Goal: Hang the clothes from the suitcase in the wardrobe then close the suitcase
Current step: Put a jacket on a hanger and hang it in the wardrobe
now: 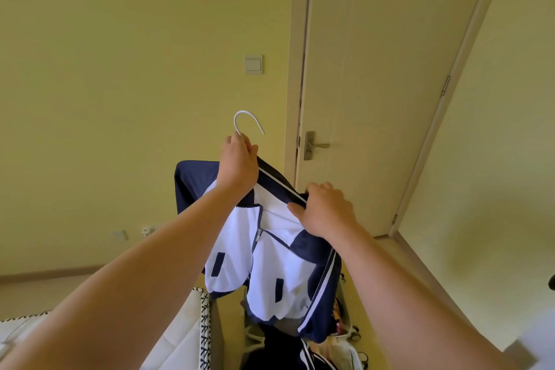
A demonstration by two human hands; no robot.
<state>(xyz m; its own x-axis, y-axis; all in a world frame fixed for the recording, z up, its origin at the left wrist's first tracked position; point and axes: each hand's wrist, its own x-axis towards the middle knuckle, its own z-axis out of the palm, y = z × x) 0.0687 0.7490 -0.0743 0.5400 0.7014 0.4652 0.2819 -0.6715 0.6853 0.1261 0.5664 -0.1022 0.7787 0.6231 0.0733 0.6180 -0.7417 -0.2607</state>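
**A:** Where is the garment hanging at this moment?

**B:** The navy-and-white track jacket [270, 252] is dangling in the air in front of a closed door [390, 69]. It is draped on a white hanger, of which only the hook [244, 112] is showing. More dark clothes [270, 348] are lying below it, near the bottom edge of the view. I cannot tell whether they are sitting in the suitcase.

**A:** And what are the hands doing?

**B:** The left hand [238, 162] is gripping the hanger's neck, its fingers curled just under the hook. The right hand [326, 210] is pinching the striped shoulder of the jacket, lower and to the right.

**A:** So what is the coming move turning on?

**B:** The hook is standing straight up from the left hand, which is the nearer one, so I judge that hand will be leading. The hanger's long axis is sloping from upper left down towards the right hand. The wardrobe is not showing, so the person is probably needing to turn and level the hanger first.
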